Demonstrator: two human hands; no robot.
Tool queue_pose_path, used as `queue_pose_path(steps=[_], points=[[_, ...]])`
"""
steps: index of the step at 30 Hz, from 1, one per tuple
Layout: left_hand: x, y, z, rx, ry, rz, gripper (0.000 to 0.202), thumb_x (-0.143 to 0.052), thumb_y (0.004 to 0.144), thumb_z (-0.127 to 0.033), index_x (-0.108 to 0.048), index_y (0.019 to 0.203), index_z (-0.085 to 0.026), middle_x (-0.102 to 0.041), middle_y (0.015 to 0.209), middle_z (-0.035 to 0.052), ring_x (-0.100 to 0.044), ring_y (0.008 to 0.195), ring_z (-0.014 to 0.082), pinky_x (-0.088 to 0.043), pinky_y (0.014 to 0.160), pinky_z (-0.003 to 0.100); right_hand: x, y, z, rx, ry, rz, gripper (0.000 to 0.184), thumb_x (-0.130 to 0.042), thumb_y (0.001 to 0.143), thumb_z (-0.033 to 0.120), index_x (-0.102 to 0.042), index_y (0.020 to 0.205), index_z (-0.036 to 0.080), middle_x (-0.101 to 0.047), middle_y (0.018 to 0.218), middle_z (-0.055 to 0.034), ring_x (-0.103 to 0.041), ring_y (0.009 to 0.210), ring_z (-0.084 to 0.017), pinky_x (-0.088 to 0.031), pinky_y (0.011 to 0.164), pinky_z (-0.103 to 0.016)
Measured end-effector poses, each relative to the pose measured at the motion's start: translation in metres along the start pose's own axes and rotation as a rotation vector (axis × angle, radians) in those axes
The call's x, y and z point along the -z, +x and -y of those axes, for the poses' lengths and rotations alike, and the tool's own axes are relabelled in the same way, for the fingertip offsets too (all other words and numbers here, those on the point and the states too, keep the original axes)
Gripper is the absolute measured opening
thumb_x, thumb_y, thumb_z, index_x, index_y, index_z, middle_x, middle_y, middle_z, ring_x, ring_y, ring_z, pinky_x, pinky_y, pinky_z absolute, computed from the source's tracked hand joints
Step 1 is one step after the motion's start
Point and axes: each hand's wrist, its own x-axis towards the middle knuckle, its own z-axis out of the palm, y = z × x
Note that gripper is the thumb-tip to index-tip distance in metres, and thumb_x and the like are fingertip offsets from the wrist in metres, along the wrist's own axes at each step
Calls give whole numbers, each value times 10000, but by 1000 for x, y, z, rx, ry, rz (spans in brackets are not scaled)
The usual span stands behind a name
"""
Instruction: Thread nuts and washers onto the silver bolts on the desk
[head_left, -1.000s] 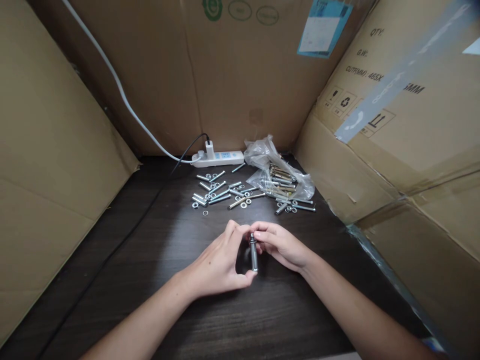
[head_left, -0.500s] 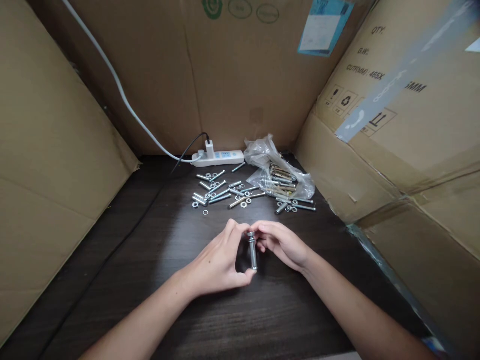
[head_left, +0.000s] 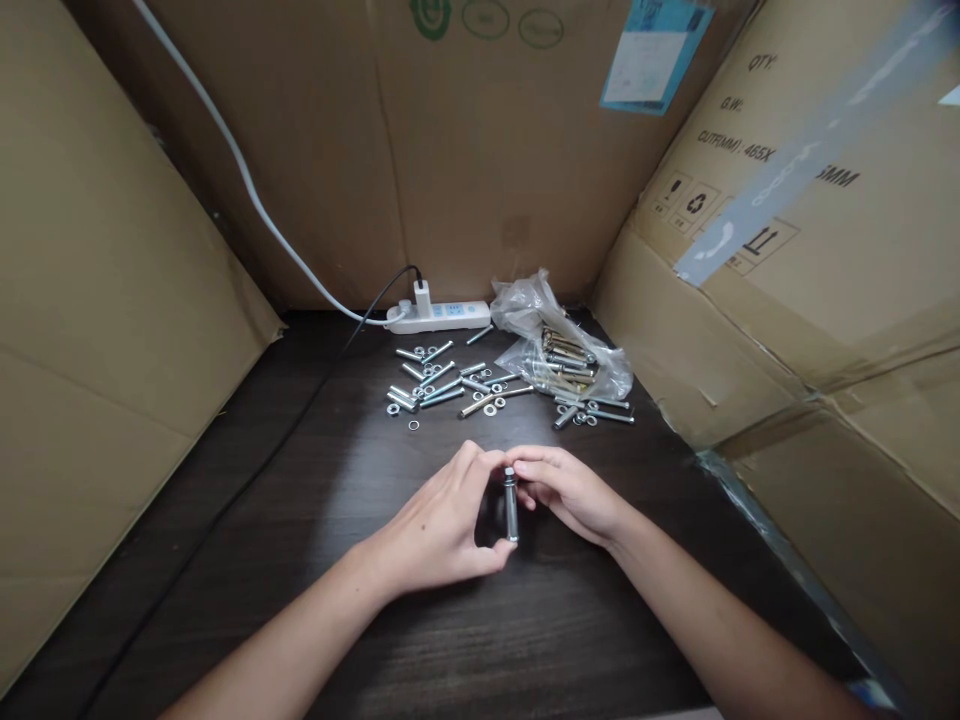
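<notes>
A silver expansion bolt (head_left: 511,512), with a sleeve around it and a nut (head_left: 509,474) and washer near its upper end, stands almost upright between my hands. My left hand (head_left: 442,520) spans its length, the thumb under the lower end and the fingers by the top. At the upper end, the thumb and fingertips of my right hand (head_left: 566,492) close on the nut. My other right fingers are curled behind the bolt and partly hidden.
Loose bolts, sleeves, nuts and washers (head_left: 489,410) lie scattered on the dark table (head_left: 360,620). Behind them are a clear plastic bag (head_left: 611,372) of bolts and a white power strip (head_left: 442,317). Cardboard walls (head_left: 480,150) enclose the back and sides; a black cable (head_left: 277,445) crosses the left.
The bolt has turned a little more upright, and its nut and washer look closer to the sleeve. Both hands keep almost the same pose; the whole view has shifted slightly.
</notes>
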Motion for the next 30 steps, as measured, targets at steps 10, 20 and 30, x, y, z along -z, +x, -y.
queue_pose_path(steps=[10,20,30], points=[[0,1,4,28,22,-34,634,-661,666,-209,-342,1213,-221,-427,1050,48,-499,939,196,-464,850,343,3,0,2,43,67,-99,151,-613,803,290,-641,816,142,-546,714,-21,-479,643,-107,-340,520,-202],[1,1,4,36,23,-45,610,-647,668,-204,-350,1201,-225,-434,1044,48,-505,932,199,-472,829,346,4,-3,0,5,143,-9,288,-511,870,327,-706,943,128,-650,945,-119,-560,832,-184,-408,595,-247],[2,1,4,45,48,-43,624,-645,681,-220,-335,1223,-219,-434,1051,51,-501,944,203,-463,841,355,5,-1,3,27,232,-135,261,-516,840,332,-690,886,143,-668,911,-94,-601,849,-191,-442,650,-255]])
